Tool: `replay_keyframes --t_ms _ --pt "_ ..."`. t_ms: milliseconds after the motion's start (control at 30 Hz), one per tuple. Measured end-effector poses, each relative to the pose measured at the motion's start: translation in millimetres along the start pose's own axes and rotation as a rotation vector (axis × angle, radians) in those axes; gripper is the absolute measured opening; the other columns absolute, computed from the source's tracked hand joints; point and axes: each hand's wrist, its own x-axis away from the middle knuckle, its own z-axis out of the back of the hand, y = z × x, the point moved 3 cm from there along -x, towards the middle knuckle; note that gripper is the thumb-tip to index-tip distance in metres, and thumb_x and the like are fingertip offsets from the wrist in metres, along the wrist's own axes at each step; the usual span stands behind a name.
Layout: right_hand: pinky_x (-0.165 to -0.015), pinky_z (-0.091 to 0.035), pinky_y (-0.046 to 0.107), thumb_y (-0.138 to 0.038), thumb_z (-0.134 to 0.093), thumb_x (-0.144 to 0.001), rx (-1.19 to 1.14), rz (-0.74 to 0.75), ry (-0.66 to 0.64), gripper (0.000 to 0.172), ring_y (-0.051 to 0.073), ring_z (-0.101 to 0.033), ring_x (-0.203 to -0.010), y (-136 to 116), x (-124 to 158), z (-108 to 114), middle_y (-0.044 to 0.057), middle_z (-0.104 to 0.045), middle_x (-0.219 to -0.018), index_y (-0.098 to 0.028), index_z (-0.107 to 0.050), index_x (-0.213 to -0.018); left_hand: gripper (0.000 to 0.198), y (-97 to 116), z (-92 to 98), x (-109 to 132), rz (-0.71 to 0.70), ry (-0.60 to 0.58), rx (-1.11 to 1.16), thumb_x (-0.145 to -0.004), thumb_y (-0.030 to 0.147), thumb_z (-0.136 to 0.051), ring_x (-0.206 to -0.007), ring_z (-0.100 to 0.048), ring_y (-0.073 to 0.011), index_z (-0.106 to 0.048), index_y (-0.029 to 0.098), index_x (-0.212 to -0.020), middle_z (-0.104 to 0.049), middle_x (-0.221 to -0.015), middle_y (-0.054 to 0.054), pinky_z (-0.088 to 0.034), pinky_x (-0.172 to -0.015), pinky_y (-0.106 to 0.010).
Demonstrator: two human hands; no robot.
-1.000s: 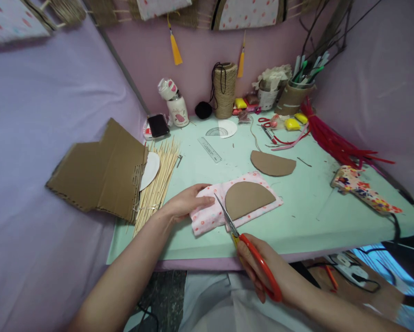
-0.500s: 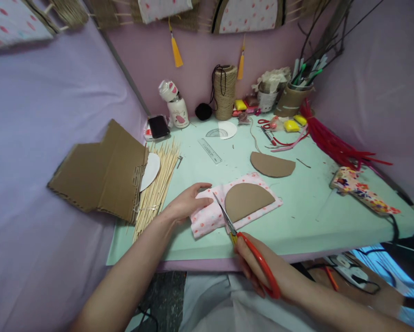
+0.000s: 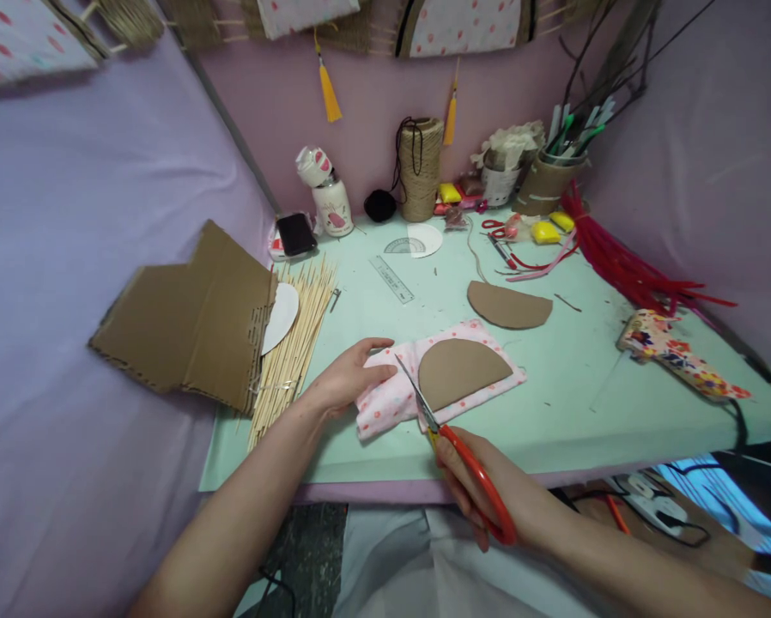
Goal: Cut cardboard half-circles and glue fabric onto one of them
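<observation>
A folded pink patterned cloth [image 3: 391, 396] lies on the mint-green table [image 3: 566, 403], and a brown cardboard half-disc [image 3: 459, 369] rests on top of it. My left hand [image 3: 347, 376] lies on the cloth's left end, fingers curled over its edge and pressing it down. My right hand [image 3: 488, 493] grips red-handled scissors [image 3: 453, 455]; the blades reach into the cloth just left of the half-disc. A second cardboard half-disc [image 3: 509, 305] lies farther back on the table.
Flat cardboard sheets [image 3: 185, 322] and a bundle of bamboo sticks [image 3: 292, 348] sit at the left edge. A ruler [image 3: 391, 279], protractor [image 3: 403, 246], phone [image 3: 295, 233], twine spool [image 3: 419, 167], pen cup [image 3: 546, 180], red strips [image 3: 623, 266] and a floral glue gun [image 3: 678, 354] crowd the back and right.
The scissors have crept a little farther into the cloth beside the half-disc. My left hand has stayed on the cloth's left end.
</observation>
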Motion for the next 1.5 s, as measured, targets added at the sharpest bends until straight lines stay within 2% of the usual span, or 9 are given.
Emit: replay_keyframes --t_ms 233,400,533,833,1067,1233,1500 --pt "-0.033 -0.032 0.019 -0.084 -0.035 -0.073 0.093 0.025 0.008 0.062 0.007 -0.037 -0.034 -1.1 7.7 1.7 -0.01 -0.041 -0.047 -0.023 -0.038 -0.076 0.059 0.9 -1.0 2.0 -0.017 0.039 -0.026 -0.071 0.023 -0.069 -0.059 -0.055 -0.01 -0.049 0.017 -0.126 -0.061 -0.084 -0.001 -0.04 -0.049 -0.02" --pt "-0.039 -0.032 0.021 -0.081 -0.02 -0.081 0.163 0.103 -0.039 0.064 0.007 -0.04 -0.038 1.1 7.8 3.7 -0.008 -0.039 -0.048 -0.021 -0.038 -0.069 0.055 6.3 -3.1 5.1 -0.032 0.043 -0.038 -0.074 0.02 -0.065 -0.049 -0.047 -0.0067 -0.048 0.018 -0.127 -0.055 -0.072 0.005 -0.035 -0.043 -0.017" --pt "-0.038 -0.033 0.022 -0.081 -0.022 -0.081 0.159 0.1 -0.051 0.064 0.007 -0.041 -0.037 0.1 5.7 3.3 -0.008 -0.04 -0.051 -0.021 -0.038 -0.07 0.055 7.2 -1.6 6.5 -0.029 0.039 -0.036 -0.075 0.02 -0.065 -0.046 -0.044 -0.0053 -0.047 0.018 -0.127 -0.054 -0.072 0.005 -0.033 -0.041 -0.016" --pt "-0.036 -0.038 0.02 -0.091 -0.028 -0.067 0.168 0.059 0.011 0.071 0.007 -0.042 -0.036 -7.9 5.1 1.5 -0.009 -0.044 -0.052 -0.022 -0.039 -0.081 0.06 3.9 -0.1 5.5 -0.04 0.038 -0.02 -0.072 0.021 -0.067 -0.053 -0.05 -0.0077 -0.046 0.016 -0.128 -0.057 -0.078 0.002 -0.036 -0.043 -0.017" --pt "-0.033 -0.04 0.02 -0.081 -0.037 -0.076 0.117 -0.003 0.007 0.059 0.008 -0.039 -0.033 -3.5 2.4 0.4 -0.01 -0.044 -0.046 -0.023 -0.04 -0.088 0.062 3.2 -0.8 5.7 -0.034 0.021 0.029 -0.071 0.023 -0.069 -0.05 -0.046 -0.0057 -0.045 0.016 -0.128 -0.056 -0.078 0.003 -0.033 -0.041 -0.017" --pt "-0.03 -0.037 0.02 -0.075 -0.037 -0.08 0.107 -0.008 -0.001 0.052 0.009 -0.035 -0.03 -4.5 2.1 -0.2 -0.011 -0.041 -0.041 -0.024 -0.039 -0.086 0.063 1.7 -0.2 6.1 -0.034 0.018 0.05 -0.07 0.024 -0.071 -0.052 -0.049 -0.0067 -0.046 0.017 -0.128 -0.057 -0.078 0.002 -0.035 -0.043 -0.017" --pt "-0.033 -0.032 0.02 -0.083 -0.031 -0.076 0.188 0.012 0.017 0.061 0.007 -0.038 -0.033 -7.9 7.0 1.3 -0.01 -0.042 -0.048 -0.023 -0.039 -0.081 0.056 4.3 -1.9 8.5 -0.039 0.069 0.057 -0.077 0.027 -0.065 -0.045 -0.045 -0.0057 -0.046 0.017 -0.128 -0.058 -0.071 0.003 -0.031 -0.04 -0.017"
